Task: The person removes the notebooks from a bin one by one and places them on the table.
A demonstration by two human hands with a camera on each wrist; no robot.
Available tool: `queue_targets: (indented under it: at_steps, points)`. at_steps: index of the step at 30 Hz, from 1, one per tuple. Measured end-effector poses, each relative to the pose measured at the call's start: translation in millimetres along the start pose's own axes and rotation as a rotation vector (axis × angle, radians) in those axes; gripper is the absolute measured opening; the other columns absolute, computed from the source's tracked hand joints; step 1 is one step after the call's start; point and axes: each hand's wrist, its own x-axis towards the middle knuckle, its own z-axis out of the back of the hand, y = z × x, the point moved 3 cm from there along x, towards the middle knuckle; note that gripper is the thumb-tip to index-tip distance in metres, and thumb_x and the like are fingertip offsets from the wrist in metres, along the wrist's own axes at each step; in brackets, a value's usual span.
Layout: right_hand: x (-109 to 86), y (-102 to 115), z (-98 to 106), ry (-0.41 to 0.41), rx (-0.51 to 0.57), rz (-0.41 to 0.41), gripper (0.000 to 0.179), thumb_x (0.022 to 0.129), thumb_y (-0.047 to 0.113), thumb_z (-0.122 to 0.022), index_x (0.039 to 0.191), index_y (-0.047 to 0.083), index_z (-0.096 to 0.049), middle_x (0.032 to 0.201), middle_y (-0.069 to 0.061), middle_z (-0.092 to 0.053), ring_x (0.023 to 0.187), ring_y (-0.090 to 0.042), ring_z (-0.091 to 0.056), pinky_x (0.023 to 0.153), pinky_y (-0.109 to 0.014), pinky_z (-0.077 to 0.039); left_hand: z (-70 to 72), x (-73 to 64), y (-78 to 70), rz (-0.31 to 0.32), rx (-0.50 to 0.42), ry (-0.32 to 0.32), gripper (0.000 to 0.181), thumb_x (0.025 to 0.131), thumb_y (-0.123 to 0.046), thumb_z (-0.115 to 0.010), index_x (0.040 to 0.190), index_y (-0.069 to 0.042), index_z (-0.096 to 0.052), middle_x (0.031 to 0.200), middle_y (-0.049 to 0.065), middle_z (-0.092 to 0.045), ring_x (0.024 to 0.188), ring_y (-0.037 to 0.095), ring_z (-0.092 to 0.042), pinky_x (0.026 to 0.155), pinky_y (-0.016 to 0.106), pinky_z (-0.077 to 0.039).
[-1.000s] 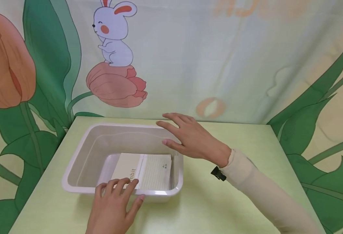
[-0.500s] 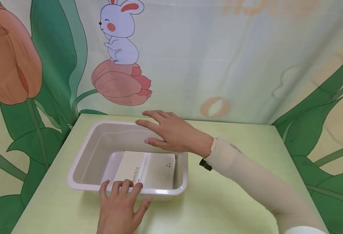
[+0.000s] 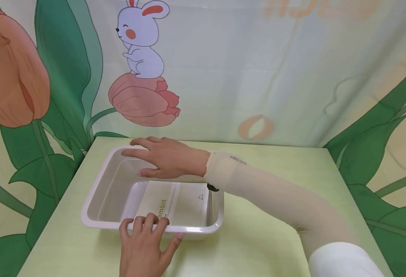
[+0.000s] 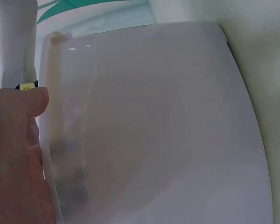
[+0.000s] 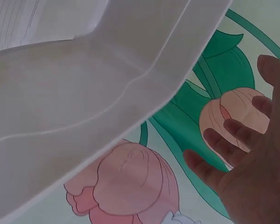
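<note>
A white plastic basin (image 3: 99, 224) stands on the table in the head view. Inside lies a pale notebook (image 3: 189, 204), with "ambit" lettering on its plain left part and fine lines on its right part. My left hand (image 3: 145, 244) holds the basin's near rim, fingers curled over it and thumb outside. The left wrist view shows that thumb (image 4: 37, 100) by the rim and the basin's outer wall (image 4: 168, 116). Over the basin's far side hovers my right hand (image 3: 166, 157), fingers spread and holding nothing. In the right wrist view, its fingers (image 5: 224, 144) are apart from the basin.
The basin rests on a light green table (image 3: 265, 234), which reaches back to a printed curtain (image 3: 217, 77) with tulips and a rabbit. A black clip (image 3: 212, 187) hangs under the right wrist, at the cuff of a beige sleeve (image 3: 268, 196).
My right hand has swept left across the far side of the basin, from its right corner toward its left. The left hand stays at the near rim. The view has shifted slightly.
</note>
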Motion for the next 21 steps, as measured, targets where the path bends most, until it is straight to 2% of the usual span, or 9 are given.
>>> queue_targets:
  at_steps: [4, 8, 12, 14, 17, 21]
  points:
    - [19.6, 2.2, -15.3, 0.058, -0.023, 0.022, 0.064, 0.101, 0.051, -0.043, 0.156, 0.033, -0.018, 0.162, 0.001, -0.023, 0.146, -0.019, -0.032, 0.113, -0.037, -0.038, -0.1, 0.0, -0.3, 0.005, -0.013, -0.007, 0.06, 0.092, -0.071, -0.039, 0.099, -0.017, -0.065, 0.091, 0.004, -0.054, 0.091, 0.031, -0.05, 0.097, 0.059, -0.027]
    - [31.9, 6.1, -33.4, 0.195, -0.08, 0.034, 0.067, 0.1, 0.057, -0.04, 0.157, 0.036, -0.013, 0.165, 0.004, -0.015, 0.15, -0.018, -0.024, 0.114, -0.038, -0.038, -0.7, -0.4, 0.0, 0.011, -0.014, -0.002, 0.058, 0.091, -0.071, -0.041, 0.098, -0.018, -0.065, 0.091, 0.004, -0.054, 0.091, 0.031, -0.051, 0.098, 0.059, -0.027]
    - [39.4, 7.2, -51.2, 0.305, -0.155, 0.045, 0.071, 0.097, 0.063, -0.039, 0.156, 0.039, -0.008, 0.166, 0.007, -0.011, 0.153, -0.018, -0.018, 0.121, -0.037, -0.028, -1.8, -0.9, 0.3, 0.015, -0.014, -0.001, 0.057, 0.09, -0.071, -0.044, 0.098, -0.018, -0.065, 0.091, 0.003, -0.054, 0.09, 0.03, -0.051, 0.098, 0.058, -0.027]
    - [42.8, 6.2, -60.1, 0.333, -0.182, 0.047, 0.072, 0.097, 0.065, -0.038, 0.156, 0.04, -0.007, 0.166, 0.008, -0.011, 0.153, -0.018, -0.017, 0.123, -0.035, -0.024, -2.5, -1.2, 0.4, 0.017, -0.016, -0.004, 0.056, 0.09, -0.071, -0.044, 0.097, -0.018, -0.064, 0.091, 0.003, -0.053, 0.09, 0.03, -0.05, 0.099, 0.058, -0.027]
    - [47.9, 6.2, -73.1, 0.345, -0.209, 0.073, 0.07, 0.097, 0.063, -0.04, 0.156, 0.039, -0.01, 0.166, 0.008, -0.014, 0.153, -0.016, -0.019, 0.123, -0.033, -0.023, -3.1, -1.6, 0.7, 0.019, -0.02, -0.016, 0.057, 0.09, -0.071, -0.043, 0.097, -0.018, -0.064, 0.091, 0.003, -0.053, 0.09, 0.03, -0.05, 0.099, 0.057, -0.026]
    - [53.2, 9.5, -88.7, 0.349, -0.22, 0.112, 0.067, 0.098, 0.058, -0.044, 0.156, 0.038, -0.015, 0.164, 0.008, -0.021, 0.15, -0.013, -0.025, 0.12, -0.029, -0.028, -3.4, -1.2, 0.7, 0.013, -0.025, -0.041, 0.059, 0.091, -0.072, -0.04, 0.096, -0.018, -0.063, 0.09, 0.003, -0.052, 0.09, 0.03, -0.049, 0.098, 0.057, -0.026]
